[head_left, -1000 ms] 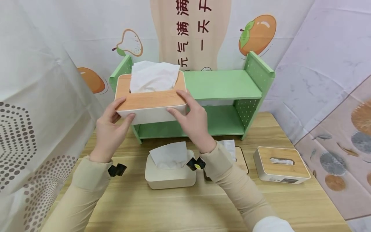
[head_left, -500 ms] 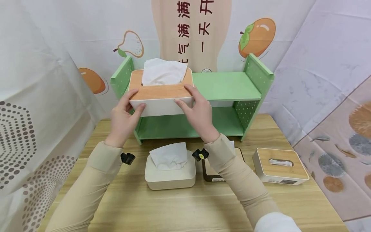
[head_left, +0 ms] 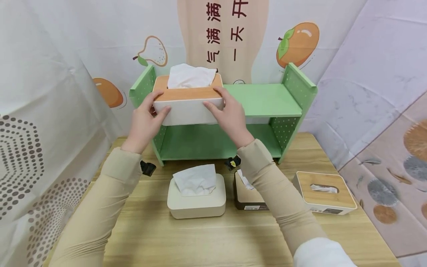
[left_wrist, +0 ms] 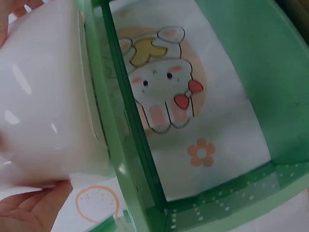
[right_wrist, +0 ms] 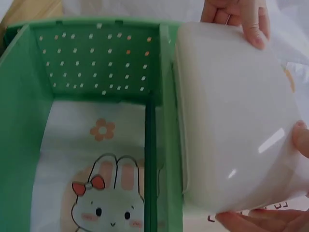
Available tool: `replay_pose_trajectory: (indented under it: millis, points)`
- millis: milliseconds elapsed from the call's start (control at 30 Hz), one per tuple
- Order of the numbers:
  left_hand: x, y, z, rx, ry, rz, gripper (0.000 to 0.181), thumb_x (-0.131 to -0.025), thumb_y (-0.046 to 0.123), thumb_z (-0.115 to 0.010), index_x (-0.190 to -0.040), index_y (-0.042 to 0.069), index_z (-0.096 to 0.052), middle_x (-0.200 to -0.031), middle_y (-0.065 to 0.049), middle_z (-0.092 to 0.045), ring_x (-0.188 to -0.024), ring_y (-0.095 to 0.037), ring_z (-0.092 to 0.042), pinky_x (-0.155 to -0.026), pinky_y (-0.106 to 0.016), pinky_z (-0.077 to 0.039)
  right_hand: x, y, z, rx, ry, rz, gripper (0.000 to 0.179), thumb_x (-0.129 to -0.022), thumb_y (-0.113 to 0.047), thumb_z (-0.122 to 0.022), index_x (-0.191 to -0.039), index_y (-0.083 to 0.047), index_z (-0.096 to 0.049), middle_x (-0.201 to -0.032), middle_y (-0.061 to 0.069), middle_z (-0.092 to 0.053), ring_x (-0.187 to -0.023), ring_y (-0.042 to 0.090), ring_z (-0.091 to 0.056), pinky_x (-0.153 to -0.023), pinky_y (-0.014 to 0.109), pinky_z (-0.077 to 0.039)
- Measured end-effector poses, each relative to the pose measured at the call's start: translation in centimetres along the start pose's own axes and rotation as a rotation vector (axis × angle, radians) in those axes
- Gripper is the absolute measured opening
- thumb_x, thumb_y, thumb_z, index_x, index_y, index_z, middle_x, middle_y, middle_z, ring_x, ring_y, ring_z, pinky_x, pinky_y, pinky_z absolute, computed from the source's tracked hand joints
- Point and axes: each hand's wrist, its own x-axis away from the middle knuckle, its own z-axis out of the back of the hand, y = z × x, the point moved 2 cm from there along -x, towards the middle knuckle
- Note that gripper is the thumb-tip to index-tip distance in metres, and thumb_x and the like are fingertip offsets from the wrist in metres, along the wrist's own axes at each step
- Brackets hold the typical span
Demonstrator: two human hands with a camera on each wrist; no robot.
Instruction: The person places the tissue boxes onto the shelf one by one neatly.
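Observation:
Both hands hold a tissue box (head_left: 193, 112) with white sides and a wood-look lid, a white tissue (head_left: 191, 77) standing out of its slot. The left hand (head_left: 145, 120) grips its left end, thumb on the front face and fingers on the lid's edge. At the right end, the right hand (head_left: 232, 118) holds it the same way. The box overlaps the left part of the upper board of a green two-tier rack (head_left: 263, 98). In both wrist views, the box's smooth underside (left_wrist: 43, 96) lies right along the board's front edge (right_wrist: 173, 145).
On the wooden table (head_left: 200, 244) before the rack stand a cream tissue box (head_left: 197, 209), a dark-sided one (head_left: 245, 198) partly behind the right sleeve, and a white one with a bamboo lid (head_left: 328, 194). The rack's side panels (head_left: 300, 87) rise above the upper board.
The held tissue box has moved right and farther back, over the rack's upper left, and it has been tilted so more of its front shows. The boxes on the table stay put.

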Motion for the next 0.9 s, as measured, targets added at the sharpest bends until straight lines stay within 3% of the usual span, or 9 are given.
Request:
replay_pose_trajectory:
  millis: [100, 233, 467, 900]
  points:
    - [-1.0, -0.1, 0.0, -0.002, -0.026, 0.019, 0.049, -0.093, 0.028, -0.060, -0.138, 0.016, -0.046, -0.136, -0.019, -0.051, -0.116, -0.031, -0.058, -0.094, -0.045, -0.048, -1.0, 0.1, 0.0, 0.022, -0.016, -0.022, 0.057, -0.087, -0.043, -0.066, -0.136, -0.021, -0.050, -0.135, 0.003, -0.056, -0.109, 0.019, -0.056, -0.088, 0.036, -0.046]
    - [-1.9, -0.2, 0.0, -0.007, -0.042, 0.048, 0.049, -0.094, 0.030, -0.059, -0.139, 0.017, -0.045, -0.138, -0.018, -0.050, -0.118, -0.031, -0.056, -0.095, -0.046, -0.048, -2.1, 0.2, -0.2, 0.032, -0.037, -0.042, 0.056, -0.087, -0.044, -0.066, -0.136, -0.022, -0.051, -0.137, 0.002, -0.054, -0.117, 0.019, -0.054, -0.091, 0.037, -0.046]
    - [-2.8, -0.5, 0.0, -0.009, -0.062, 0.092, 0.050, -0.094, 0.032, -0.057, -0.141, 0.020, -0.043, -0.141, -0.016, -0.047, -0.120, -0.032, -0.056, -0.093, -0.047, -0.049, -3.3, 0.5, -0.5, 0.051, -0.049, -0.056, 0.055, -0.086, -0.044, -0.066, -0.136, -0.024, -0.050, -0.137, 0.004, -0.054, -0.117, 0.022, -0.055, -0.091, 0.038, -0.045]
    - [-5.1, -1.6, 0.1, -0.001, -0.077, 0.174, 0.053, -0.095, 0.031, -0.055, -0.144, 0.022, -0.038, -0.144, -0.014, -0.045, -0.124, -0.029, -0.053, -0.096, -0.046, -0.047, -5.9, 0.5, -1.7, -0.004, -0.125, -0.164, 0.060, -0.086, -0.043, -0.066, -0.139, -0.028, -0.044, -0.144, -0.001, -0.047, -0.123, 0.017, -0.050, -0.101, 0.034, -0.041]
